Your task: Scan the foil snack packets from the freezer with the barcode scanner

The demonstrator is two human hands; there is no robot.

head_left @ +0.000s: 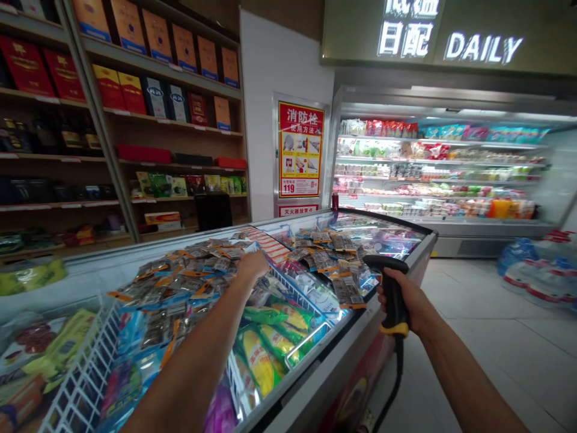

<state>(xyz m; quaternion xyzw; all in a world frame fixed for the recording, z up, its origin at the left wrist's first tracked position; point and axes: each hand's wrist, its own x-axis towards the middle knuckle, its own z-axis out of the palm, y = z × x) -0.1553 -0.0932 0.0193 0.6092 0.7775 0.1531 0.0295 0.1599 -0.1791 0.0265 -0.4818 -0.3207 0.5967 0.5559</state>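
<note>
My right hand [408,299] is wrapped round the grip of a black barcode scanner [393,288] with a yellow band at its base and a cable hanging down. It is held beside the freezer's right edge. My left hand [253,264] reaches over the chest freezer with fingers curled at the edge of a wire basket; the fingertips are hidden, so what they hold cannot be made out. Small grey packets with orange edges [193,267] lie heaped left of it, and a second heap of packets [331,255] lies to its right. Just beyond is an orange-striped sheet [270,243].
The chest freezer rim [311,367] runs diagonally below. Bagged corn [265,349] lies inside, between white wire baskets [79,376]. A red can [335,202] stands at the far rim. Boxed shelves [180,96], a lit refrigerated display [442,174] and bottled water packs [536,270] surround it.
</note>
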